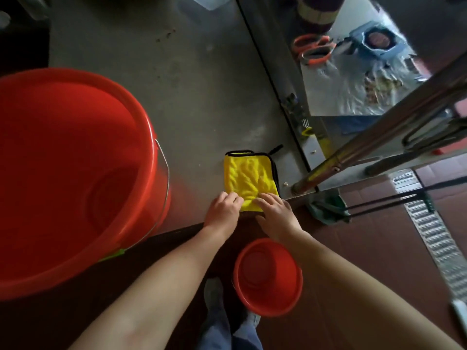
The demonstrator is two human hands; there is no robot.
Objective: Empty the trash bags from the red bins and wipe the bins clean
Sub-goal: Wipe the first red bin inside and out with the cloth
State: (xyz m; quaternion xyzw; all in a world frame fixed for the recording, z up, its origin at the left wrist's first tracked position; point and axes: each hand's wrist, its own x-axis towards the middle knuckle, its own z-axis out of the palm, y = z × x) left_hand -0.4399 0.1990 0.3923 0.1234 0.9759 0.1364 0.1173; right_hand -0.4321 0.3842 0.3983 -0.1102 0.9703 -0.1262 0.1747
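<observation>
Left hand (223,210) pinches the yellow cloth (249,175) at its near edge, right hand (276,214) presses it flat

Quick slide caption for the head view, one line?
Left hand and right hand touch a yellow cloth on the grey surface beside the large red bin, small red bin below.

Upright large red bin (63,147), small red bin (267,276), flat yellow cloth (249,178)

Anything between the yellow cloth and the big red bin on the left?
Nothing visible. The left hand and right hand rest on the near edge of the yellow cloth; only bare grey surface lies between it and the large red bin.
</observation>
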